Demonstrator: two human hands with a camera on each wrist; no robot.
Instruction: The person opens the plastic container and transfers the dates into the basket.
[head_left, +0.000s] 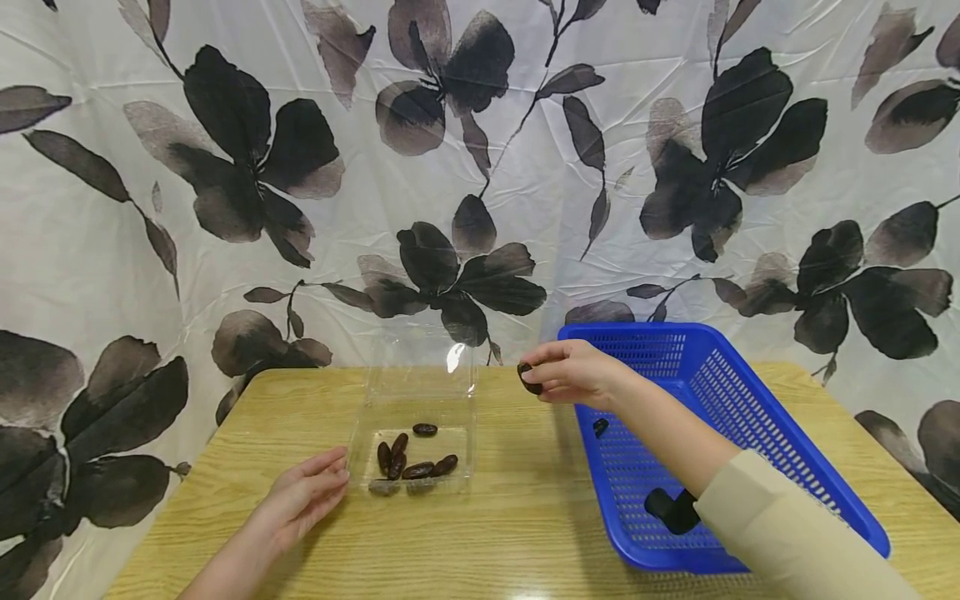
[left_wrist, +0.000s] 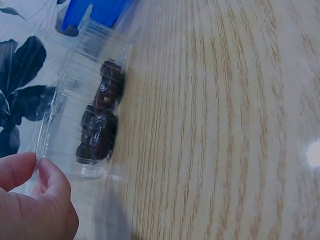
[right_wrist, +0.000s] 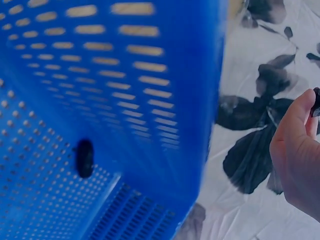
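Right hand (head_left: 573, 372) pinches a date (head_left: 530, 380); left hand (head_left: 303, 496) pinches clear box (head_left: 453, 439).
Blue basket (head_left: 750, 404), four o'clock, part-hidden by sleeve (head_left: 795, 525).

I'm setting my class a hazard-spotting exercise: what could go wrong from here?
The right hand holds a dark date between its fingers, in the air, so it might slip and drop onto the table.

The left hand pinches the edge of the clear container; a tug might tilt it and make the loose dates slide.

The right sleeve overlaps the blue basket in the head view; it might catch and shift the basket.
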